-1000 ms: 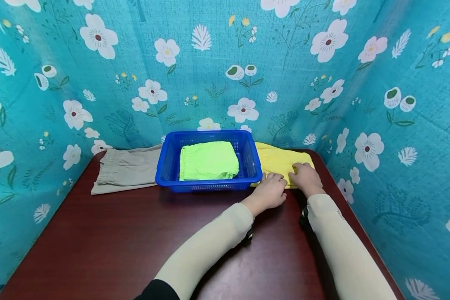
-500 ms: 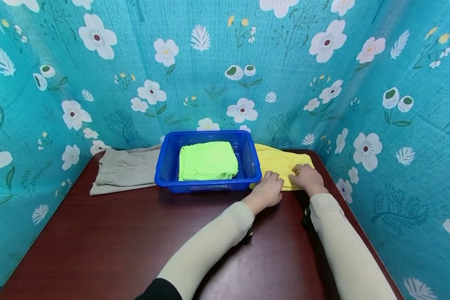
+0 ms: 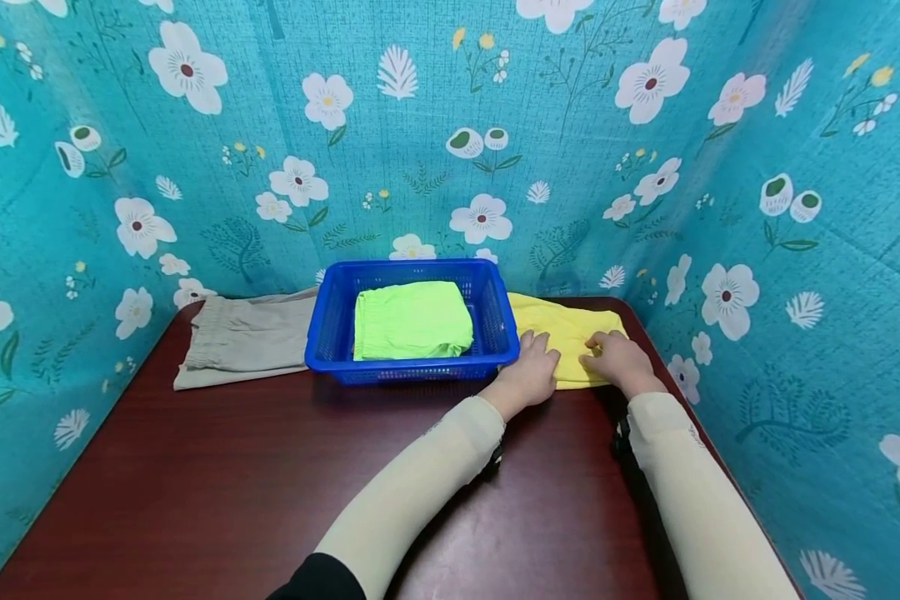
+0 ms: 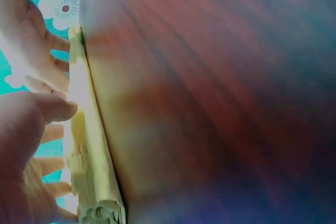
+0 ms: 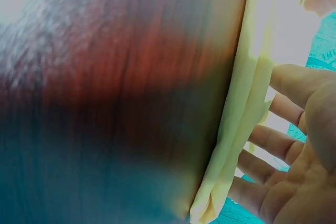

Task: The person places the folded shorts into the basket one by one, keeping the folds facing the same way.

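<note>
A folded yellow garment (image 3: 566, 337) lies on the table just right of the blue basket. My left hand (image 3: 527, 372) rests on its near left part beside the basket's corner. On its right part rests my right hand (image 3: 619, 362). In the left wrist view, the fingers of my left hand (image 4: 31, 156) spread over the cloth, the thumb near its folded edge. Spread fingers of my right hand (image 5: 289, 150) touch the cloth from above in the right wrist view. The basket hides the garment's left end.
The blue plastic basket (image 3: 412, 365) holds a folded neon-green garment with a gathered waistband (image 3: 414, 321). To its left lies a folded grey garment (image 3: 249, 337), partly behind the basket. A flowered blue curtain (image 3: 420, 183) encloses the dark red table (image 3: 217, 467) at the back and sides.
The yellow garment has slid a little toward me under both hands. My left hand has shifted slightly left, my right slightly right and nearer. Basket contents look the same.
</note>
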`<control>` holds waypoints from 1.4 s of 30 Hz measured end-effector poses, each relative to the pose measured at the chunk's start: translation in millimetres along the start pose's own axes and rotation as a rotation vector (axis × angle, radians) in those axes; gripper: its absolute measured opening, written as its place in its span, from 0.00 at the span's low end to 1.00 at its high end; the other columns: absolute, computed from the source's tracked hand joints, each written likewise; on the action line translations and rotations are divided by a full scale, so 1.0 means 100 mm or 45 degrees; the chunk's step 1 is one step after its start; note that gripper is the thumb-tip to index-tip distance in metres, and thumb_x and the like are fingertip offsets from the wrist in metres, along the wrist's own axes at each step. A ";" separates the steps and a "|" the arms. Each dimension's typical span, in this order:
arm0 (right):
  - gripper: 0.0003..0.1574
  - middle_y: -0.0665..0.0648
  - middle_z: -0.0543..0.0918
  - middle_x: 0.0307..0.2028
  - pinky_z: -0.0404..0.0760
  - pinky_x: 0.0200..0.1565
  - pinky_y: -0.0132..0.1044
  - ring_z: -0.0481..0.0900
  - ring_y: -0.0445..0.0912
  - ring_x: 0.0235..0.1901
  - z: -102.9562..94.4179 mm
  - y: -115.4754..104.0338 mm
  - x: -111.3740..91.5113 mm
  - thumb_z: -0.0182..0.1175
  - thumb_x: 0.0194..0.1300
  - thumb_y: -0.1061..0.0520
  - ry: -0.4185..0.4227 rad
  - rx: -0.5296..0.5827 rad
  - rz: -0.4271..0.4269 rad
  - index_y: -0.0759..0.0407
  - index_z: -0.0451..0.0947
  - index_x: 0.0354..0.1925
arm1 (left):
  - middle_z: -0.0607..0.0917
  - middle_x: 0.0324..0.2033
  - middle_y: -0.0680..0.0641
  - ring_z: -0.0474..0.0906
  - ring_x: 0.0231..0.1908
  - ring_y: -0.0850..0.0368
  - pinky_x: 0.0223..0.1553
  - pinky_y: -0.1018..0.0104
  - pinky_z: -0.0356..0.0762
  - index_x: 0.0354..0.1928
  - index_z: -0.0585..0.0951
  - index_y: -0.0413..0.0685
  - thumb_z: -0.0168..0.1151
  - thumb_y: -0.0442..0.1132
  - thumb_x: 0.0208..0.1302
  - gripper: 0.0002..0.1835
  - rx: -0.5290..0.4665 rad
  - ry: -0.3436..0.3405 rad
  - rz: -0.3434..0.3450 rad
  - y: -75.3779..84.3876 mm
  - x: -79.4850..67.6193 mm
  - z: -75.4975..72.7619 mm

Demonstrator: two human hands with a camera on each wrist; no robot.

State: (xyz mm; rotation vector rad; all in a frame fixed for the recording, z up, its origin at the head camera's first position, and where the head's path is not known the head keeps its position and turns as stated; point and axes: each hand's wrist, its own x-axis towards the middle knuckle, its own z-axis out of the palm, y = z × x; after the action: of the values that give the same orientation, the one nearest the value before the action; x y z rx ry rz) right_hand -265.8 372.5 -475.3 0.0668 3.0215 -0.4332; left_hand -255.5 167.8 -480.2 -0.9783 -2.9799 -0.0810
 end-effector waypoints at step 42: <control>0.34 0.70 0.76 0.49 0.75 0.42 0.56 0.74 0.59 0.42 -0.11 0.03 -0.37 0.66 0.57 0.41 -0.059 -0.026 -0.017 0.62 0.75 0.53 | 0.77 0.52 0.58 0.65 0.56 0.54 0.60 0.47 0.64 0.54 0.78 0.77 0.59 0.54 0.64 0.16 0.217 -0.038 0.097 0.21 -0.34 -0.04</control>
State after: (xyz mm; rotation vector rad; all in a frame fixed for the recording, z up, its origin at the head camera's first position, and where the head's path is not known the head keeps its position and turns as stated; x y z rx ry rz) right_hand -229.3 376.9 -462.2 0.0346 2.9822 -0.3989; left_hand -215.9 164.5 -476.1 -1.0790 -2.9116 0.1860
